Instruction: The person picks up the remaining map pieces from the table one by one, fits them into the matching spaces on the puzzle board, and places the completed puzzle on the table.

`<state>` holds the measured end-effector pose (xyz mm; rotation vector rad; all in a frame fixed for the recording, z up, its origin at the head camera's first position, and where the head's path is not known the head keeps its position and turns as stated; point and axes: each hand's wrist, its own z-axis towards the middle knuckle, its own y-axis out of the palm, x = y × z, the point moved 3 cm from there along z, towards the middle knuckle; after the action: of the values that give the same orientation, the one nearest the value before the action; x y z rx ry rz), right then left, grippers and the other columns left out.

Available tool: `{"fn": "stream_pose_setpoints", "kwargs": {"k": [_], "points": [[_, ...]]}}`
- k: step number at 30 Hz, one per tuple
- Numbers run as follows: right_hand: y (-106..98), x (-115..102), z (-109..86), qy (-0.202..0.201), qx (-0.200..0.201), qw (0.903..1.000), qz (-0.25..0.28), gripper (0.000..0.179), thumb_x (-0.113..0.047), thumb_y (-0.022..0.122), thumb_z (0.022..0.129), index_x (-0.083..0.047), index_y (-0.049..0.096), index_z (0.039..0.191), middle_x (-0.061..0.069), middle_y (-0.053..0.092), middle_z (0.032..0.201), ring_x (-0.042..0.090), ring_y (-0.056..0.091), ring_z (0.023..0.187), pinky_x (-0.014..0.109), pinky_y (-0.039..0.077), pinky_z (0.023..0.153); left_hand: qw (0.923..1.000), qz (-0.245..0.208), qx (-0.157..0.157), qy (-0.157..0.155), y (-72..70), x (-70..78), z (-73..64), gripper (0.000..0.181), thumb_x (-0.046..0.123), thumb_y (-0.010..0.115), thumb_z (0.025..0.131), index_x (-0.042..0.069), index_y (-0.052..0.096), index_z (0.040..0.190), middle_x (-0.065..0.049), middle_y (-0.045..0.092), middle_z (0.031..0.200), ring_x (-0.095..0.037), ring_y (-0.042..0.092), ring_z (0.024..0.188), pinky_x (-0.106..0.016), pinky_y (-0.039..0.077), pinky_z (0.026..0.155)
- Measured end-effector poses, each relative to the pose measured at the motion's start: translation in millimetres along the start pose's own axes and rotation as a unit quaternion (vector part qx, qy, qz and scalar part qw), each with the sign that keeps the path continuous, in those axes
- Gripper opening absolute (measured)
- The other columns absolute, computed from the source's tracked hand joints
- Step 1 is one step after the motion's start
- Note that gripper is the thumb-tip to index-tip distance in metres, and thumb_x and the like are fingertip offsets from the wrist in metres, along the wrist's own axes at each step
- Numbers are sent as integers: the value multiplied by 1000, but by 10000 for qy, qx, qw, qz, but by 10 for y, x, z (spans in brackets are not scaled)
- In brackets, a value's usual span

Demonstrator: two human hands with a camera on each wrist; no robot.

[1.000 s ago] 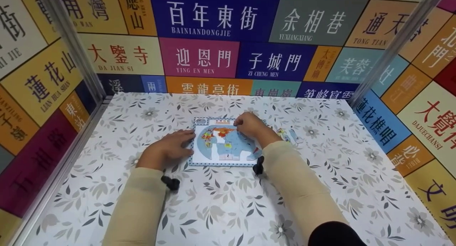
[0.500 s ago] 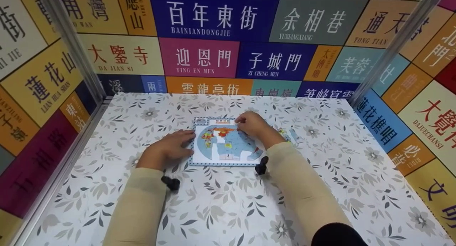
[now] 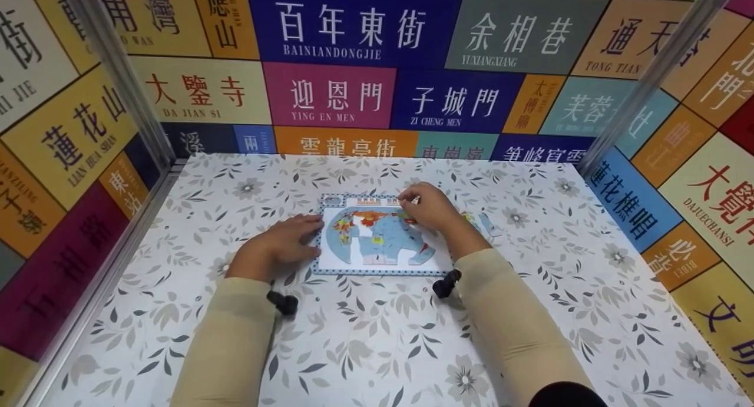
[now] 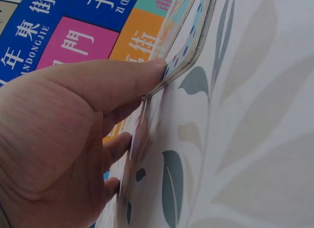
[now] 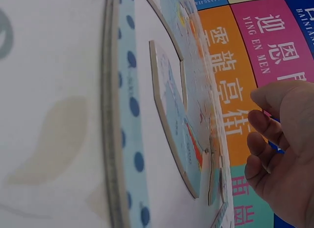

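A world map jigsaw puzzle (image 3: 386, 230) sits in its flat board with a blue dotted border (image 3: 377, 272). White gaps show in the map at several spots, including the upper left and along the bottom. My left hand (image 3: 277, 242) rests at the board's left side, its thumb (image 4: 132, 78) touching the dotted edge and its fingers extended along that side. Over the upper right of the map is my right hand (image 3: 433, 207), fingers loosely curled. In the right wrist view, no piece shows between the thumb and fingers of this hand (image 5: 284, 149).
Loose puzzle pieces (image 3: 486, 223) lie right of the board, partly hidden behind the right forearm. A floral-patterned tabletop (image 3: 353, 348) surrounds the board. Panels with Chinese lettering (image 3: 330, 95) wall in the back and sides, with metal posts (image 3: 135, 95) at the corners.
My right hand has shifted right across the upper part of the map, uncovering more of the title and the right side. The left hand stays in place at the board's edge.
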<state>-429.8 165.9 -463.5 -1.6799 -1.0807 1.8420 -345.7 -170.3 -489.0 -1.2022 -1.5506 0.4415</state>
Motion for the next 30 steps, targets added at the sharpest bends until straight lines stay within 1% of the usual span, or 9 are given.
{"fn": "stream_pose_setpoints", "kwargs": {"k": [4, 7, 10, 14, 18, 21, 25, 30], "points": [[-42, 11, -79, 7, 190, 9997, 155, 21, -31, 64, 108, -21, 77, 121, 5, 66, 129, 26, 57, 106, 43, 52, 92, 9999, 81, 17, 129, -4, 4, 9, 75, 43, 66, 103, 35, 31, 170, 12, 17, 182, -34, 6, 171, -67, 8, 136], [-67, 14, -130, 74, 279, 9992, 269, 22, -31, 64, 107, -21, 77, 122, 4, 66, 128, 26, 56, 105, 41, 50, 89, 9999, 51, 17, 114, 0, -3, 19, 75, 44, 66, 103, 36, 31, 169, 12, 17, 181, -34, 6, 171, -67, 9, 136], [-72, 16, -170, 210, 240, 9990, 323, 25, -32, 65, 107, -21, 75, 126, 2, 66, 128, 25, 56, 105, 39, 50, 87, 9999, 59, 34, 156, 5, -14, 24, 74, 43, 65, 103, 35, 32, 169, 12, 18, 181, -32, 6, 171, -66, 8, 137], [-81, 25, -213, 325, 195, 9990, 255, 27, -33, 65, 107, -21, 75, 130, 0, 65, 131, 25, 57, 108, 39, 51, 89, 9997, 78, 64, 205, 8, -24, 20, 74, 42, 65, 103, 34, 33, 169, 11, 18, 181, -32, 6, 171, -65, 7, 137], [-110, 50, -251, 293, 310, 9990, 163, 26, -34, 65, 107, -24, 75, 129, 0, 65, 134, 25, 57, 111, 41, 51, 94, 9998, 56, 116, 153, 7, -17, 8, 73, 44, 65, 103, 37, 33, 169, 13, 18, 181, -32, 6, 171, -65, 7, 137], [-128, 72, -276, 228, 362, 9989, 166, 26, -34, 65, 107, -24, 74, 129, 1, 65, 133, 25, 57, 112, 41, 51, 96, 9998, 46, 141, 128, 9, -9, 2, 72, 44, 65, 103, 38, 34, 168, 14, 19, 181, -30, 5, 171, -65, 7, 137], [-147, 67, -314, 137, 388, 9990, 178, 27, -34, 65, 107, -22, 74, 129, 1, 65, 131, 25, 57, 111, 41, 50, 95, 9999, 17, 119, 120, 18, -10, 5, 72, 43, 65, 103, 38, 34, 168, 15, 18, 181, -30, 5, 171, -65, 7, 137], [-180, 27, -371, -18, 476, 9988, 91, 27, -34, 65, 106, -22, 76, 127, 2, 66, 129, 24, 56, 103, 39, 48, 87, 9999, 65, 99, 92, 22, -14, 18, 73, 43, 65, 103, 37, 33, 169, 15, 19, 181, -30, 6, 171, -64, 7, 137]]}}
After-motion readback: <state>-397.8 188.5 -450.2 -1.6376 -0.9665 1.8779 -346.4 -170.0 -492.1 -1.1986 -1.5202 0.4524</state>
